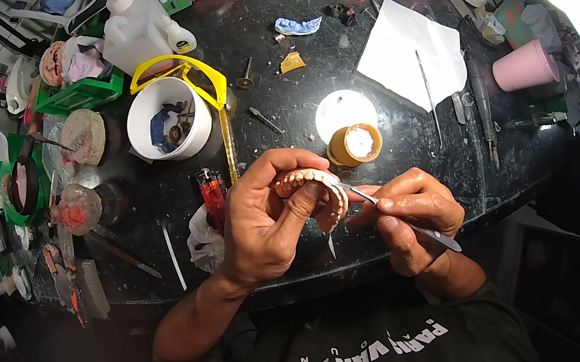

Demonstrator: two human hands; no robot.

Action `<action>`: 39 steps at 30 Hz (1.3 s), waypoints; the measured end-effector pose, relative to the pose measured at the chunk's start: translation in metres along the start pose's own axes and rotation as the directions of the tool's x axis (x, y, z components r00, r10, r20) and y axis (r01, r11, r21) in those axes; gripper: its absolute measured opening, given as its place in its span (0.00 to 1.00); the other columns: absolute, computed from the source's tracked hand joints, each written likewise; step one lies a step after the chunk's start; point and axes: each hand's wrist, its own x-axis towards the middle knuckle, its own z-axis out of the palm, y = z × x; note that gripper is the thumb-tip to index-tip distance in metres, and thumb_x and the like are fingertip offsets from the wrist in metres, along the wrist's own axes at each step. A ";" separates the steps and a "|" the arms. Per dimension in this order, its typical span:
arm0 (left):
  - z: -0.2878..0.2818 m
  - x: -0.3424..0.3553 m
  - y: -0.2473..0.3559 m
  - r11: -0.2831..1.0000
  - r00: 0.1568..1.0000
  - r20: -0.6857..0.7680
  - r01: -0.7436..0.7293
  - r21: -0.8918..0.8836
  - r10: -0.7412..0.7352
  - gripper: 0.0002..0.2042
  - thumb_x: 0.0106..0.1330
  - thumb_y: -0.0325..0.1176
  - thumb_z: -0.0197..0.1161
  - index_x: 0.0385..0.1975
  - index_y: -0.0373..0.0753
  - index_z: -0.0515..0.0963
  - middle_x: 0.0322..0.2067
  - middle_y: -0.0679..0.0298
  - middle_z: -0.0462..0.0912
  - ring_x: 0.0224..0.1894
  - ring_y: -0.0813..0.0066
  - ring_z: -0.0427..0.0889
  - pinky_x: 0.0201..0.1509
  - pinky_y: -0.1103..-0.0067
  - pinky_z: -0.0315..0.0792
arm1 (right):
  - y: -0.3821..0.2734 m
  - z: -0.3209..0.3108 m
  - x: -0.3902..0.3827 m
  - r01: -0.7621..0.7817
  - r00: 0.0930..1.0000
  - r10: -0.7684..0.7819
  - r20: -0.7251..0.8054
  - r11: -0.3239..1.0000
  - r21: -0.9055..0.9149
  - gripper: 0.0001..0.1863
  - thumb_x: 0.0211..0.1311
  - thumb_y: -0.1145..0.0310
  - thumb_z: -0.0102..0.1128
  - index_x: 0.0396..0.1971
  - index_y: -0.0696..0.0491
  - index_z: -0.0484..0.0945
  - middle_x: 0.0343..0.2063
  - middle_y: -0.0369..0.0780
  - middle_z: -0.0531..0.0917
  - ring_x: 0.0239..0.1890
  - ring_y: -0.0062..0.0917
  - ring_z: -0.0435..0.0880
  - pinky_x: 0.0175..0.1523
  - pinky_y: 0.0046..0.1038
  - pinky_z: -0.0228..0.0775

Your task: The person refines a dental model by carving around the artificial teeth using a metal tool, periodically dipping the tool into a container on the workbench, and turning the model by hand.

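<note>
My left hand (pixel 273 218) is closed round a denture (pixel 339 207), a pink arch with a row of pale teeth, and its thumb lies over part of the arch. My right hand (pixel 419 217) pinches a slim metal dental carving tool (pixel 420 226) like a pen. The tool's tip meets the outer edge of the arch, or lies very near it. Just beyond the hands stands a small tan cup (pixel 337 148) filled with white powder (pixel 359 142). A white pointed blade-like piece (pixel 331 245) shows below the denture; whether it is loose I cannot tell.
Left of my hands are a red lighter (pixel 214 201), a white tub (pixel 174 151) and yellow safety glasses (pixel 217 89). To the right lie white paper (pixel 402 47) with a thin tool, a dark handpiece (pixel 484 110) and a pink cup (pixel 524 69). Plaster models crowd the far left.
</note>
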 end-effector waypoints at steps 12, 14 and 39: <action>0.000 0.000 0.000 0.999 0.999 -0.006 -0.033 0.035 0.034 0.14 0.77 0.31 0.63 0.55 0.31 0.72 0.46 0.56 0.83 0.47 0.75 0.85 0.51 0.79 0.81 | 0.001 -0.001 0.001 0.023 0.998 -0.022 0.051 0.999 -0.031 0.12 0.55 0.88 0.65 0.40 0.65 0.85 0.32 0.49 0.86 0.40 0.42 0.93 0.51 0.41 0.89; 0.001 0.000 0.000 0.999 0.999 -0.005 -0.033 0.033 0.033 0.14 0.77 0.31 0.63 0.55 0.31 0.72 0.46 0.56 0.83 0.47 0.75 0.85 0.51 0.79 0.82 | 0.001 -0.001 0.001 0.012 0.999 -0.011 0.038 1.000 -0.021 0.11 0.55 0.88 0.65 0.40 0.65 0.85 0.33 0.49 0.86 0.39 0.42 0.93 0.51 0.41 0.89; 0.004 0.000 0.000 0.894 0.955 -0.149 -0.177 0.411 0.258 0.11 0.70 0.20 0.67 0.50 0.29 0.80 0.44 0.56 0.86 0.47 0.75 0.88 0.52 0.80 0.84 | 0.007 -0.017 0.018 -0.141 0.988 0.080 -0.130 0.808 -0.572 0.02 0.55 0.83 0.66 0.29 0.62 0.84 0.21 0.42 0.83 0.21 0.25 0.82 0.27 0.25 0.71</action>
